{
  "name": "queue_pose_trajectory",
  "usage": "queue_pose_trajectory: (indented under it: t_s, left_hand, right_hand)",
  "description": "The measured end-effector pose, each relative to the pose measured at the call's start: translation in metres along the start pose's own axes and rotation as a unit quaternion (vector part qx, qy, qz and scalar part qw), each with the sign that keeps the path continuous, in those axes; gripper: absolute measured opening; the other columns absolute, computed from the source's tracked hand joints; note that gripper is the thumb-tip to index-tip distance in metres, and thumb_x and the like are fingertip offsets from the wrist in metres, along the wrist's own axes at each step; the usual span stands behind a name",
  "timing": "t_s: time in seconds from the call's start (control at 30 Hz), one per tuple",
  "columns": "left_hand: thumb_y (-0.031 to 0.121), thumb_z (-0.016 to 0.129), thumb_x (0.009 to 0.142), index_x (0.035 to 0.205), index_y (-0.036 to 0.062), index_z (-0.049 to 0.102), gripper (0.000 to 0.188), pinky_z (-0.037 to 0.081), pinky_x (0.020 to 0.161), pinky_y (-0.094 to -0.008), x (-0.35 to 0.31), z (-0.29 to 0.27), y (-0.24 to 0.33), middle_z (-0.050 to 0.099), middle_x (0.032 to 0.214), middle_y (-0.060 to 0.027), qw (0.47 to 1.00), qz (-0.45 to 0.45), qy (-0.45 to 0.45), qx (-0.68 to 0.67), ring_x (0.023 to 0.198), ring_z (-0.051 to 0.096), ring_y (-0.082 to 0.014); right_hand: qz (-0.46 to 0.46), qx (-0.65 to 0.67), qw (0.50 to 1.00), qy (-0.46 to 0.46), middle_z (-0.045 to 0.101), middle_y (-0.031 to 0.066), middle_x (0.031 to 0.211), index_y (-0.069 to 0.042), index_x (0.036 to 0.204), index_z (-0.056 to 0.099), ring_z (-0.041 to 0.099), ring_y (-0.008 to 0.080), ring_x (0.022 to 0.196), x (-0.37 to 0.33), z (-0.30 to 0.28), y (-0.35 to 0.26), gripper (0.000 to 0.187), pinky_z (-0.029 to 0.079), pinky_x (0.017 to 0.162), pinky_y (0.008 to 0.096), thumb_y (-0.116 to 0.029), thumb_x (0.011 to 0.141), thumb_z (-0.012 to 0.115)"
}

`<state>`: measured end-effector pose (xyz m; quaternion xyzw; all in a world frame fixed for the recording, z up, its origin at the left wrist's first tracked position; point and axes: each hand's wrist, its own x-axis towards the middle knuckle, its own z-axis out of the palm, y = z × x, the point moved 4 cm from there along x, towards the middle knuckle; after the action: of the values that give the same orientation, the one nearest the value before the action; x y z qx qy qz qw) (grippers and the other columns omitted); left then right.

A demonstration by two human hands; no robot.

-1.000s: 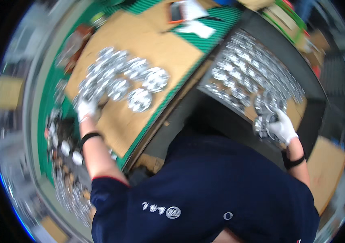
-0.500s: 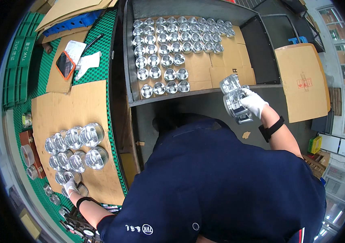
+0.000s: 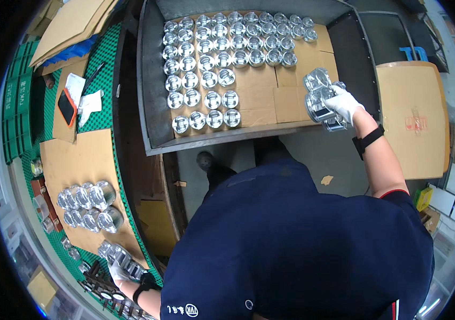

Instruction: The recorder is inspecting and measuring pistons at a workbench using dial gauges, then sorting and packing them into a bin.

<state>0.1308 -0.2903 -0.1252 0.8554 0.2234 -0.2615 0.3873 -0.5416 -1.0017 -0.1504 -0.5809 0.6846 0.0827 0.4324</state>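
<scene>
My right hand [image 3: 346, 104], in a white glove, is closed on a cluster of shiny metal pistons [image 3: 317, 80], held over the near right edge of the grey metal crate [image 3: 206, 144]. Inside the crate several rows of pistons [image 3: 214, 81] stand on a cardboard liner. At the lower left my gloved left hand [image 3: 117, 271] is closed on another group of pistons [image 3: 123, 255] by the near edge of the workbench cardboard [image 3: 78, 160]. Two rows of pistons [image 3: 91, 208] stand farther up that cardboard. The fingertips of both hands are partly hidden by the metal.
A phone in an orange case [image 3: 67, 106] and a white cloth [image 3: 91, 106] lie on the green-topped bench. Green plastic crates [image 3: 18, 106] line its far left side. A cardboard sheet [image 3: 414, 122] stands right of the metal crate. Small round parts [image 3: 72, 253] sit along the bench's left edge.
My left hand has drawn pistons away from the group on the cardboard, toward the bench's near edge. My right hand has carried its pistons over the crate's edge. The view has shifted.
</scene>
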Motion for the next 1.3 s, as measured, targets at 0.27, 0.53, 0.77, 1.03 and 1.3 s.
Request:
queue_pose_trajectory:
  t_s: [0.27,0.53,0.77,1.03,1.3]
  left_hand:
    - [0.001,0.067,0.086,0.130,0.0058,0.055,0.046,0.058,0.073,-0.0306,-0.277,0.136,0.099,0.068,0.108,-0.0087,0.987,0.133,-0.034,0.086,0.086,0.068,-0.0187]
    - [0.018,0.078,0.073,0.132,0.0006,0.056,0.065,0.051,0.091,-0.0372,-0.382,0.520,0.195,0.068,0.114,-0.0176,0.768,0.363,-0.231,0.474,0.101,0.065,-0.0273]
    - [0.029,0.075,0.076,0.124,0.0051,0.062,0.055,0.052,0.094,-0.0438,-0.337,0.797,0.092,0.066,0.113,-0.0262,0.571,0.456,-0.376,0.570,0.107,0.064,-0.0406]
    - [0.025,0.069,0.081,0.137,0.0129,0.055,0.059,0.052,0.092,-0.0471,-0.288,0.951,-0.001,0.062,0.121,-0.0263,0.545,0.459,-0.312,0.629,0.109,0.063,-0.0408]
    - [0.019,0.076,0.074,0.129,0.0199,0.063,0.056,0.052,0.090,-0.0468,-0.250,0.977,-0.040,0.056,0.126,-0.0271,0.597,0.511,-0.209,0.582,0.108,0.061,-0.0420]
  right_hand:
    - [-0.065,-0.096,0.991,-0.073,0.067,0.0213,0.118,0.000,0.130,0.057,0.064,0.0317,0.111,0.154,-0.020,0.051,0.063,0.050,0.094,0.0374,-0.025,0.075,0.071]
    - [-0.056,-0.195,0.971,-0.124,0.067,0.0257,0.117,0.001,0.125,0.061,0.065,0.0381,0.110,0.216,0.004,0.099,0.061,0.051,0.094,0.0406,-0.028,0.073,0.073]
    - [-0.094,-0.250,0.951,-0.158,0.068,0.0249,0.112,-0.001,0.117,0.066,0.066,0.0400,0.105,0.249,0.052,0.099,0.045,0.052,0.095,0.0432,-0.030,0.082,0.068]
    - [-0.056,-0.200,0.972,-0.111,0.067,0.0270,0.112,-0.004,0.117,0.067,0.065,0.0422,0.104,0.307,0.100,0.121,0.044,0.052,0.093,0.0446,-0.021,0.077,0.071]
    - [-0.084,-0.180,0.980,0.000,0.053,0.0255,0.122,-0.016,0.119,0.064,0.063,0.0450,0.105,0.346,0.153,0.112,0.029,0.053,0.090,0.0510,-0.015,0.091,0.055]
